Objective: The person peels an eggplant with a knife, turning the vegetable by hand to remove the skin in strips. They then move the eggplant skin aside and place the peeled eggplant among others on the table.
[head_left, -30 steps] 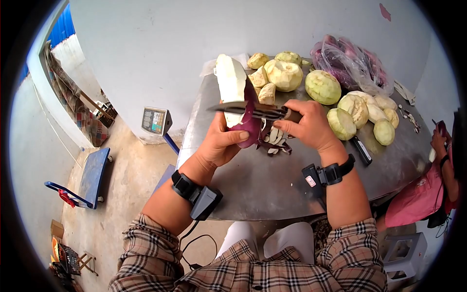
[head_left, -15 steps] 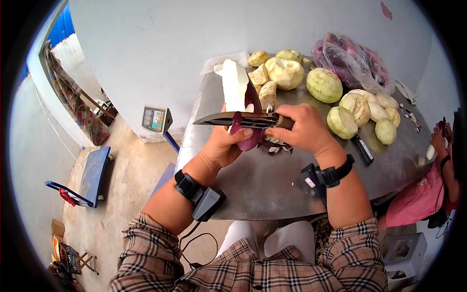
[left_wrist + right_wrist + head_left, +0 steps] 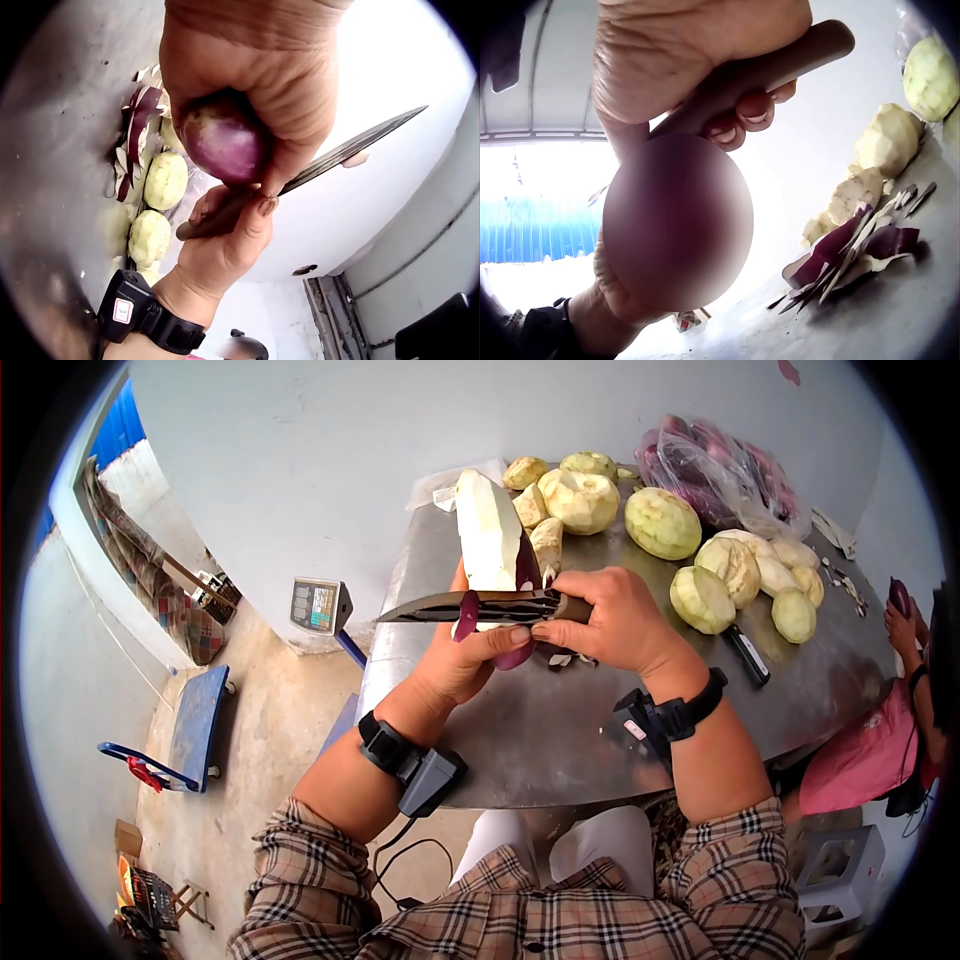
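Currently, a large eggplant (image 3: pixel 488 530) is held up over the metal table (image 3: pixel 560 760), its far part bared to pale flesh, its near end purple. The left hand (image 3: pixel 458 665) grips that purple end, fingers wrapped round it and thumb close to the knife (image 3: pixel 430 608). The right hand (image 3: pixel 622 622) has its fingers curled round the knife's brown handle (image 3: pixel 817 49); the blade lies across the eggplant, a strip of purple skin (image 3: pixel 467 616) hanging over it. The eggplant is probably fairly heavy, firm but spongy, so a hard squeeze could bruise it. Its bare flesh is likely damp and slippery, whereas the smooth skin should give a drier hold. A broad grip round that rounded end seems best, thumb clear of the edge.
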### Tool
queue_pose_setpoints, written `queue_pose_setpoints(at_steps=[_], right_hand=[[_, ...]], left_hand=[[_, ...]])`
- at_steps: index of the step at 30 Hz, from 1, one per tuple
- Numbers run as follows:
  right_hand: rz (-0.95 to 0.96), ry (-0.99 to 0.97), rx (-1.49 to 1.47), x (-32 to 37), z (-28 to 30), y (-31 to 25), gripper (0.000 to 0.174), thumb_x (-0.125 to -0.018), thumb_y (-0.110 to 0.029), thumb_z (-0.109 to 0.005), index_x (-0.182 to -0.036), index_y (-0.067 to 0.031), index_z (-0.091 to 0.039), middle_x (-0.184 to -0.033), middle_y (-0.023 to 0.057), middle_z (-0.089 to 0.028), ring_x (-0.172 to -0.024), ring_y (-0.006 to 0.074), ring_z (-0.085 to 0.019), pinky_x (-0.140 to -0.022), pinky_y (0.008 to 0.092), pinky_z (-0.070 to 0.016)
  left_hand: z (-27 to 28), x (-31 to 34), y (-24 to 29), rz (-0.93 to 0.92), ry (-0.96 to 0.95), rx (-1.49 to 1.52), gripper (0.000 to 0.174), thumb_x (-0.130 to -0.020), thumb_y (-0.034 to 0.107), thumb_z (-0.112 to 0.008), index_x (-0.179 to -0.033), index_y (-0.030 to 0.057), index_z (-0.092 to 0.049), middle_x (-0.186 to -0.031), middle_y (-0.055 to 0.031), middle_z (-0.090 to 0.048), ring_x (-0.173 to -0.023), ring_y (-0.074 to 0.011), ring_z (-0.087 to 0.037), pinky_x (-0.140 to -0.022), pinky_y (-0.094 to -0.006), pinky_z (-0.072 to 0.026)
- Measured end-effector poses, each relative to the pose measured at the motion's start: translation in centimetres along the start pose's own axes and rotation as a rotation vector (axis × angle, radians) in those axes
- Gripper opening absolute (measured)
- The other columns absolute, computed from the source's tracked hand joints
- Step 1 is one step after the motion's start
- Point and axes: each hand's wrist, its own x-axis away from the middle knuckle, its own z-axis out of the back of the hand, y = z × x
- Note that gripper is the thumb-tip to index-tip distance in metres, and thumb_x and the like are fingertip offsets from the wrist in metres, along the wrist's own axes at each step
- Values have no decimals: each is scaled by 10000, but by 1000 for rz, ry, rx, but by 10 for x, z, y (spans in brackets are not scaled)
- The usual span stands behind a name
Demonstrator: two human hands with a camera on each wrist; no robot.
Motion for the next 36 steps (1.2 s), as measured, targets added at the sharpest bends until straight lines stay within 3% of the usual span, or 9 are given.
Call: queue_pose_setpoints(at_steps=[6,9,12,24,27,33,36], right_hand=[[5,-23,-8,0,1,0,391,-689,-436,-741,-706,-67,-614,-590,127,-589,-581,333,-581,-538,398,-454],[48,-62,-52,0,1,0,385,-692,-432,-740,-708,-67,-619,-591,128,-590,-577,333,-581,-539,396,-456],[30,-55,-43,0,-1,0,380,-696,-432,-737,-713,-69,-624,-591,130,-591,-576,333,-581,-538,395,-458],[-14,16,6,0,2,-2,396,-694,-442,-742,-705,-66,-617,-617,113,-610,-597,323,-594,-548,395,-461],[-1,28,21,0,1,0,402,-692,-442,-744,-703,-63,-611,-618,111,-610,-594,322,-591,-547,394,-460],[33,84,70,-1,0,3,408,-691,-446,-748,-717,-62,-613,-626,111,-615,-595,323,-592,-544,393,-460],[11,107,30,0,1,4,410,-693,-443,-751,-716,-60,-607,-631,112,-617,-598,321,-596,-542,386,-460]], left_hand=[[1,0,0,-6,-18,15,894,-678,6,-725,-1408,154,-230,-1207,-63,-504,-1122,-224,-513,-942,-370,-444],[-2,1,-3,-56,-9,-49,791,-712,68,-727,-1360,146,-279,-1175,-64,-506,-1074,-216,-534,-913,-369,-472],[1,0,1,6,-5,-12,913,-679,-13,-713,-1419,168,-210,-1208,-70,-506,-1115,-222,-519,-937,-372,-448],[4,-1,1,-12,-23,28,885,-689,-19,-690,-1415,155,-215,-1169,-68,-530,-1095,-224,-530,-929,-374,-446],[5,0,-1,-32,-39,1,730,-733,24,-694,-1341,125,-303,-1155,-77,-531,-1088,-223,-529,-941,-364,-440],[5,1,0,19,-35,31,684,-733,58,-700,-1323,94,-357,-1151,-70,-534,-1056,-210,-531,-902,-349,-441],[6,2,3,47,-30,92,768,-716,0,-716,-1348,114,-296,-1175,-84,-538,-1087,-229,-546,-928,-381,-457]])
